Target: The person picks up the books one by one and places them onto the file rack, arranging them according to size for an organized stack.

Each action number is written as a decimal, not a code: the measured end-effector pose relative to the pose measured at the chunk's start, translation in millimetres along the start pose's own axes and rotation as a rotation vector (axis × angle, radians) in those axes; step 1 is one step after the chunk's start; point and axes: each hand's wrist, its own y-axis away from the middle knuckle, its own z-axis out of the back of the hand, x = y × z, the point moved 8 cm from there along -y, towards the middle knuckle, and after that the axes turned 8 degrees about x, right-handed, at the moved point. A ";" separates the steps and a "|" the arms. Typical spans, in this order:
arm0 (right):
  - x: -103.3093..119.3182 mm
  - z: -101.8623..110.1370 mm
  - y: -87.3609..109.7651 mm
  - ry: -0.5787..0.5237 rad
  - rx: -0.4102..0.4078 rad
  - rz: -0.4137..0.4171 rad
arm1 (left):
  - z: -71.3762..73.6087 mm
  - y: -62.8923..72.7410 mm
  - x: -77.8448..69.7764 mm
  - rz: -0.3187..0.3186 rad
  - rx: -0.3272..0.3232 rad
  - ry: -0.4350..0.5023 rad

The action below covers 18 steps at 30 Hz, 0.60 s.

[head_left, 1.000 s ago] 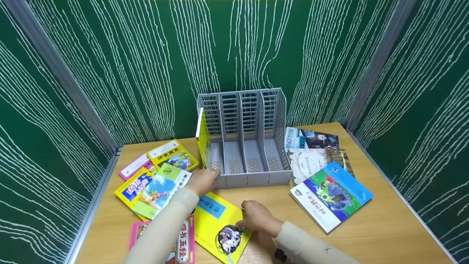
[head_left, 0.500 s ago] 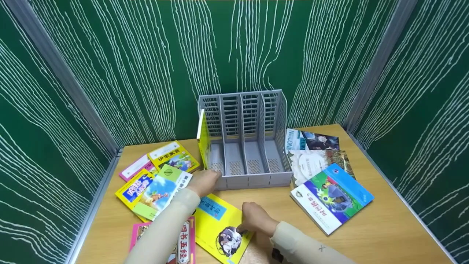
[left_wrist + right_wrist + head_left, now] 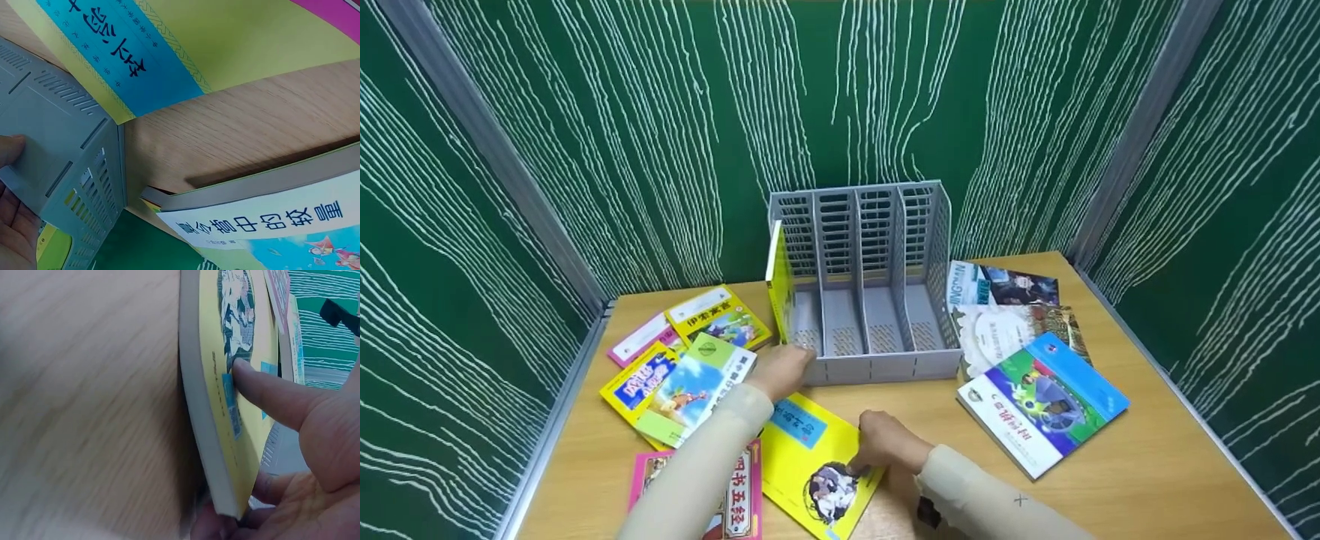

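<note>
A grey file rack [image 3: 892, 367] with several compartments stands at the middle back. My left hand [image 3: 781, 371] holds its front left corner; in the left wrist view the thumb [image 3: 11, 149] lies on the front panel [image 3: 56, 112]. A thin yellow-green book [image 3: 780, 289] stands upright in the leftmost compartment. In front of the rack, a yellow book [image 3: 795, 480] with a blue title label lies face up. My right hand [image 3: 889, 442] pinches its right edge. The right wrist view shows the thumb [image 3: 264, 385] on the cover and the fingers around the corner, partly hidden by the book.
Several overlapping books [image 3: 697, 397] lie left of the rack. A pink-edged book [image 3: 746, 487] is partly under my left forearm. To the right, a blue and white book [image 3: 1042, 405] overlaps a floral one [image 3: 997, 334]. Green walls [image 3: 660, 150] enclose the table.
Both hands keep their places on the rack and the yellow book. The head view shifts very slightly; nothing else visibly moves.
</note>
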 end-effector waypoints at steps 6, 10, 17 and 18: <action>-11.9 6.6 1.5 -0.003 0.050 -0.076 | -3.6 -3.2 1.5 0.027 0.032 0.048; -19.5 19.3 3.7 0.000 0.043 -0.094 | -1.9 -3.7 3.7 0.045 0.050 0.074; -36.9 36.3 9.1 0.153 0.116 -0.083 | 4.5 -5.9 4.0 -0.036 0.003 0.059; -39.2 37.8 10.8 0.172 0.128 -0.080 | 4.4 -6.5 4.1 -0.042 0.009 0.057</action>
